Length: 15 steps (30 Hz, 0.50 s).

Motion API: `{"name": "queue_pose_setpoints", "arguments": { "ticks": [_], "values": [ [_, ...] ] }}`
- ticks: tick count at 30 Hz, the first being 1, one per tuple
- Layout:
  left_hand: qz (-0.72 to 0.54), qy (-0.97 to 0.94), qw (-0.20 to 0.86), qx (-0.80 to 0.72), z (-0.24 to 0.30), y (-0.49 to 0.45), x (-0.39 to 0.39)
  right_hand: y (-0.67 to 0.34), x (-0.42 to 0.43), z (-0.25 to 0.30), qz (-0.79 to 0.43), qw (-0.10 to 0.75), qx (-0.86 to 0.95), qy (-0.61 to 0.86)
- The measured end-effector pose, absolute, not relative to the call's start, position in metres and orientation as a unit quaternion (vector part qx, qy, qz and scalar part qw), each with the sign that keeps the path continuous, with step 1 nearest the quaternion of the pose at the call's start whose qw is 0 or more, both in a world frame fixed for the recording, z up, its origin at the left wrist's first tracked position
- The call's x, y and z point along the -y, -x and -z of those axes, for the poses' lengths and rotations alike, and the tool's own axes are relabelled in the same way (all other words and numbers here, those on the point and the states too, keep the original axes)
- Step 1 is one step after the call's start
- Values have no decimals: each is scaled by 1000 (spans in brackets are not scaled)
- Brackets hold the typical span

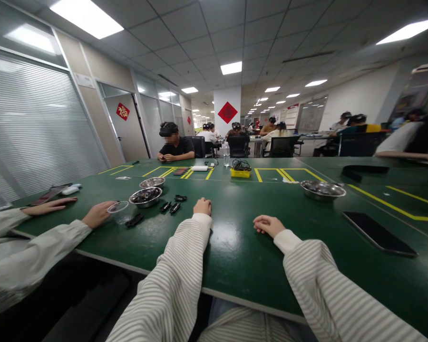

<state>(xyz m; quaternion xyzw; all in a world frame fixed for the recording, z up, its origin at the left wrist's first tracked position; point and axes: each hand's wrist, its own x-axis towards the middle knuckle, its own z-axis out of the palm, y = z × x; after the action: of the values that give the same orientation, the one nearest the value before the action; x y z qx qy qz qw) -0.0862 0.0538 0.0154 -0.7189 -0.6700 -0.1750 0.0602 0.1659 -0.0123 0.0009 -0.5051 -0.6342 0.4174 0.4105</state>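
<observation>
My left hand (202, 206) rests on the green table (231, 266) with its fingers curled in, and nothing shows in it. To its left lie several small black plastic parts (175, 208), a short way off and untouched. My right hand (269, 225) lies on the tabletop across from it, fingers bent and drawn together; no object is visible in them. Beyond the black parts stands a steel bowl (145, 197) filled with similar dark pieces. A second steel bowl (323, 190) sits past my right hand, and a black tablet-like slab (378, 232) lies to that hand's right.
At the left, a neighbour's hand (98, 214) touches a clear plastic cup (118, 212). Another steel bowl (152, 182) stands behind the filled one. Farther back are a water bottle (226, 154) and a yellow tray (240, 173) with black cable. A person (176, 147) sits across the table.
</observation>
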Motion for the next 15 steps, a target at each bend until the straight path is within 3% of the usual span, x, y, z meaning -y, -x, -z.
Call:
{"name": "queue_pose_setpoints", "arguments": {
  "ticks": [15],
  "values": [
    [135, 673, 38, 726, -6, 94, -63, -166, 12, 1, -417, 389, 648, 505]
  ]
}}
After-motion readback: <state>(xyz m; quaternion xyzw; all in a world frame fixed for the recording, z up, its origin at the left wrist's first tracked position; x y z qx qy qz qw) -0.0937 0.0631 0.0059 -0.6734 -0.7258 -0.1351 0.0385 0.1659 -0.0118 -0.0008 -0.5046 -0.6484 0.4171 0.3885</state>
